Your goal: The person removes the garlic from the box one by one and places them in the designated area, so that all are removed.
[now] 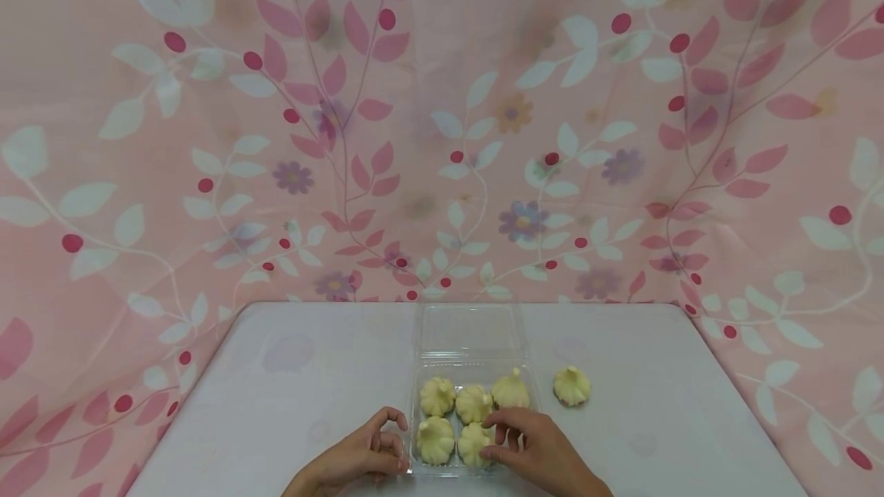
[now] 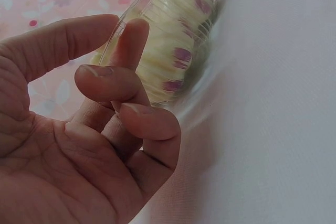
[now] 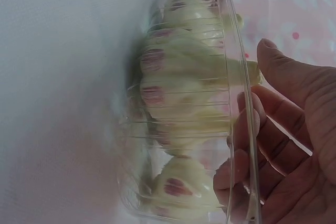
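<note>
A clear plastic clamshell box (image 1: 442,472) sits with its lid (image 1: 473,328) folded back. Inside are several pale garlic bulbs with stubby stems and purple patches low on their sides. My left hand (image 1: 362,451) is at the box's left edge, the rim between thumb and a finger in the left wrist view. Over the front right of the box, my right hand (image 1: 535,447) has thumb and fingertips around the front middle garlic bulb (image 1: 473,445). The right wrist view puts its thumb (image 3: 278,64) by the stem. This hand covers the front right corner.
One more garlic bulb (image 1: 572,386) lies on the white-covered table (image 1: 656,420), to the right of the box. Behind the table hangs a pink floral curtain (image 1: 428,205), with the raised lid close to it.
</note>
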Available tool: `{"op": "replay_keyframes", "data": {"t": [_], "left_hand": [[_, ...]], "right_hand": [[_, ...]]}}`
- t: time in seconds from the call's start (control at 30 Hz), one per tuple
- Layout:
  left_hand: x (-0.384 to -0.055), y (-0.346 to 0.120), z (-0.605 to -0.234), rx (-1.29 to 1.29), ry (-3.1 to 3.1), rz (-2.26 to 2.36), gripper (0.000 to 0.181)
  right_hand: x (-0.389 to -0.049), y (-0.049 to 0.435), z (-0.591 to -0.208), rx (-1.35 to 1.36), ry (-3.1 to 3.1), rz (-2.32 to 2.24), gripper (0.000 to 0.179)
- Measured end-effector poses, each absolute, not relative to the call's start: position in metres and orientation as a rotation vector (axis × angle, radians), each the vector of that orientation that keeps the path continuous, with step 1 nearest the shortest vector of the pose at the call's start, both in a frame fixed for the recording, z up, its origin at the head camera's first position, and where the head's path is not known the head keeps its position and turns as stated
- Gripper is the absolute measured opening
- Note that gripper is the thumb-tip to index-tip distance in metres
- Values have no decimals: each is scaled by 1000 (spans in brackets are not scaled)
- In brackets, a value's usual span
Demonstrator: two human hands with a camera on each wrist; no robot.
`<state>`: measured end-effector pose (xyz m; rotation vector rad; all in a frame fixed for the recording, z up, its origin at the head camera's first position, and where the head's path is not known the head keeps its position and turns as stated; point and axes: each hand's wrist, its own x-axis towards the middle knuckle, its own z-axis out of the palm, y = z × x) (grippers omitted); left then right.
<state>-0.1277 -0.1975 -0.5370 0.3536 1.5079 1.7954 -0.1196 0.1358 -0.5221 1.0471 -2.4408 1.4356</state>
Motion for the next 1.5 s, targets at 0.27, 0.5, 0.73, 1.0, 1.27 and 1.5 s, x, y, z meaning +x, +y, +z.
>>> {"op": "replay_keyframes", "data": {"t": [0.27,0.5,0.73,1.0,1.27,1.5], "left_hand": [[-127,-197,-536,344,1509,1798,52],[-128,-197,-537,348,1510,1799,52],[-127,-197,-537,339,1514,1800,53],[-127,-197,-535,332,1511,1796,52],[-127,-196,-535,332,1531,1791,52],[-127,-196,-536,324,1532,1792,51]], "right_hand": [[-120,133,-524,1046,-2451,1438,24],[-119,133,-524,1045,-2469,1451,22],[-119,132,-523,1035,-2478,1471,19],[-119,131,-523,1010,-2481,1465,18],[-120,130,-525,991,-2468,1481,16],[-120,129,-525,977,-2450,1484,17]]}}
